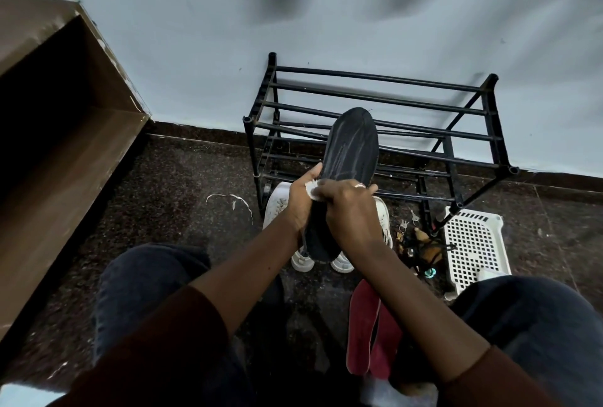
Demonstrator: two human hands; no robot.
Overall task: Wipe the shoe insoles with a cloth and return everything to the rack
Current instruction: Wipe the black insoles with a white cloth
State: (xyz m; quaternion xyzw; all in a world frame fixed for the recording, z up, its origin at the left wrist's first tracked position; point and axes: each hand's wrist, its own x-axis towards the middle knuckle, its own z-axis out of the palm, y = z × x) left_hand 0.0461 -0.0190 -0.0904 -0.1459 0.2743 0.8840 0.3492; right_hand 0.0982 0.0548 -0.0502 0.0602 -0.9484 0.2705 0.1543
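A: Nearest?
B: Red insoles (pixel 365 334) lay on the floor between the knees.
A: Hands?
B: Left hand (pixel 301 207) gripped the black insole (pixel 352 148), fingers curled round its edge, toe end raised over the white shoes (pixel 276 205). Right hand (pixel 350 212) pressed a white cloth (pixel 311 191) on it, fingers probably pinching.
A: Behind?
B: Black rack (pixel 375 106) stood against the wall.

Open floor (pixel 195 184) left of the rack (pixel 378 79); white shoes (pixel 277 204), keys (pixel 404 227) and basket (pixel 473 243) close along its front; red insoles (pixel 362 325) nearer.
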